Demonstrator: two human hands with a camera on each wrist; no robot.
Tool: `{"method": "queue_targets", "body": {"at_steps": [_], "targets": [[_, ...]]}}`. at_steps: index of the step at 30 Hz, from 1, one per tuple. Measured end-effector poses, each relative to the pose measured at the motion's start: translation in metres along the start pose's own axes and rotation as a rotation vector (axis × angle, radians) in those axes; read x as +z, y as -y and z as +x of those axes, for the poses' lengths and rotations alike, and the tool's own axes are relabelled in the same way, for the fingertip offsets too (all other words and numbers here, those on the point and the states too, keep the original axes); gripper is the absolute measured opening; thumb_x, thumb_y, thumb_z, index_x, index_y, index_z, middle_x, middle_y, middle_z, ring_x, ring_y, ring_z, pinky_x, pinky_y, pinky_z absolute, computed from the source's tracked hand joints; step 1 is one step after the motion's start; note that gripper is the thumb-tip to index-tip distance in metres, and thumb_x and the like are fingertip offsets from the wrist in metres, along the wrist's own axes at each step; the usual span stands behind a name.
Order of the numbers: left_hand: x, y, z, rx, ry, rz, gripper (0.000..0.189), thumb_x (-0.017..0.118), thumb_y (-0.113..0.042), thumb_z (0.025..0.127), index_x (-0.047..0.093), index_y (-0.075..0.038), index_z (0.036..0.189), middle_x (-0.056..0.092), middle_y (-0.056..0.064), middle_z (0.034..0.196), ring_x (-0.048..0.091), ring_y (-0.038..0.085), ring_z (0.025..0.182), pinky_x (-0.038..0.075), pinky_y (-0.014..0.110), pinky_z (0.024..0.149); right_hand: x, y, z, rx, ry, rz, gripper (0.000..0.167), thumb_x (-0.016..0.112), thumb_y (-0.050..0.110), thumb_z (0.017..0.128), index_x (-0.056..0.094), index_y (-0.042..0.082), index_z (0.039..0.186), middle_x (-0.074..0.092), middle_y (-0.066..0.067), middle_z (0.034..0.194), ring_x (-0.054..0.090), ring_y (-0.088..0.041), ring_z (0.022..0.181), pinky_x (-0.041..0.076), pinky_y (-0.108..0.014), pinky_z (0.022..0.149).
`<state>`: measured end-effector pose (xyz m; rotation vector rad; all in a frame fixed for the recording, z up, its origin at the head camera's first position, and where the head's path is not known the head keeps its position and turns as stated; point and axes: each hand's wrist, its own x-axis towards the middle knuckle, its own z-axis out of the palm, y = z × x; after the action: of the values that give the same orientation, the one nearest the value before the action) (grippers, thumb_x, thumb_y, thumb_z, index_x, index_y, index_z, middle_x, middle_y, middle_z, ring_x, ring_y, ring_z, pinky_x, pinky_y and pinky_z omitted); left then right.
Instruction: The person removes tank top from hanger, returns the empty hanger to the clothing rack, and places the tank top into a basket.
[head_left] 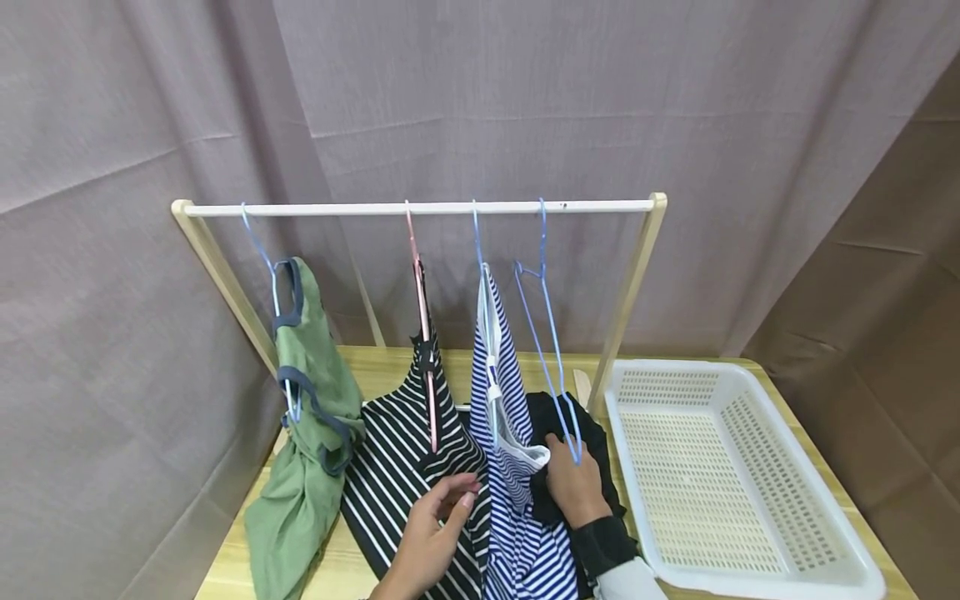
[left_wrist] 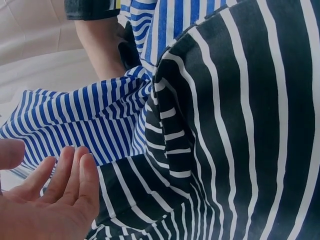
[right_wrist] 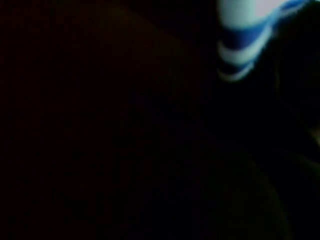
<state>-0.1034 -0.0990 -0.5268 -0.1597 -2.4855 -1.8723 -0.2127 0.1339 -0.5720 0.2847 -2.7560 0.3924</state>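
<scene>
My left hand (head_left: 435,529) hovers in front of a black-and-white striped garment (head_left: 390,450) on a pink hanger (head_left: 422,308). Its fingers are loosely bent with nothing between them; in the left wrist view the fingers (left_wrist: 67,175) show at lower left beside the striped cloth. My right hand (head_left: 576,483) reaches into a bunched black garment (head_left: 600,450), below an empty blue hanger (head_left: 555,333) whose lower end overlaps the hand. Cloth hides its fingertips, and I cannot tell whether they grip. The right wrist view is nearly all dark, with blue-and-white striped cloth (right_wrist: 242,42) at the top.
A white rail (head_left: 337,210) on wooden legs (head_left: 630,292) spans the table (head_left: 217,575). At its left, a green sleeveless garment (head_left: 315,375) hangs on a blue hanger. A blue-and-white striped garment (head_left: 517,392) hangs between my hands. A white perforated basket (head_left: 817,467) stands at right.
</scene>
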Motion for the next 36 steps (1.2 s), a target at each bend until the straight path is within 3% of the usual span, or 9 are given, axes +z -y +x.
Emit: {"method": "queue_targets", "body": {"at_steps": [9,15,23,29,33,36], "targets": [[0.0,0.002,0.0,0.019,-0.009,-0.018,0.036,0.06,-0.024,0.11,0.066,-0.001,0.136,0.075,0.017,0.128,0.07,0.007,0.113,0.059,0.023,0.097,0.001,0.001,-0.002,0.015,-0.046,0.024,0.038,0.071,-0.006,0.078,0.072,-0.002,0.116,0.071,-0.024,0.097,0.068,-0.043,0.083,0.06,-0.057,0.065],[-0.001,0.003,-0.002,0.032,-0.02,-0.019,0.035,0.06,-0.023,0.11,0.066,0.0,0.135,0.075,0.019,0.127,0.07,0.004,0.112,0.059,0.023,0.095,-0.002,-0.002,0.001,0.098,0.013,0.054,0.042,0.071,-0.004,0.08,0.068,-0.005,0.121,0.066,-0.03,0.098,0.066,-0.048,0.083,0.059,-0.06,0.064],[-0.005,0.003,-0.004,0.053,-0.023,-0.014,0.033,0.059,-0.021,0.11,0.066,-0.001,0.135,0.076,0.019,0.126,0.072,0.01,0.112,0.059,0.023,0.094,-0.022,0.005,0.0,0.145,0.032,0.074,0.036,0.077,-0.004,0.077,0.065,-0.004,0.112,0.062,-0.031,0.092,0.063,-0.048,0.079,0.057,-0.06,0.067],[-0.005,0.0,-0.004,0.043,-0.023,-0.029,0.035,0.059,-0.023,0.11,0.066,0.0,0.136,0.075,0.019,0.127,0.073,0.012,0.114,0.059,0.023,0.096,-0.046,0.015,0.0,0.112,-0.06,0.087,0.05,0.077,-0.005,0.074,0.065,-0.006,0.123,0.063,-0.035,0.097,0.065,-0.051,0.082,0.057,-0.062,0.07],[-0.003,-0.001,-0.004,0.057,-0.027,-0.03,0.034,0.059,-0.022,0.11,0.066,0.0,0.135,0.075,0.02,0.127,0.073,0.011,0.114,0.06,0.024,0.095,-0.062,0.018,0.0,0.053,-0.175,0.106,0.045,0.072,-0.011,0.069,0.064,-0.006,0.113,0.061,-0.031,0.087,0.063,-0.049,0.073,0.054,-0.06,0.063],[-0.002,-0.001,-0.005,0.058,-0.029,-0.024,0.032,0.059,-0.021,0.11,0.067,-0.003,0.135,0.076,0.019,0.127,0.073,0.012,0.114,0.06,0.023,0.096,-0.077,0.016,0.0,0.031,-0.206,0.117,0.042,0.07,-0.013,0.066,0.062,-0.005,0.107,0.059,-0.027,0.082,0.061,-0.046,0.07,0.052,-0.059,0.059]]}}
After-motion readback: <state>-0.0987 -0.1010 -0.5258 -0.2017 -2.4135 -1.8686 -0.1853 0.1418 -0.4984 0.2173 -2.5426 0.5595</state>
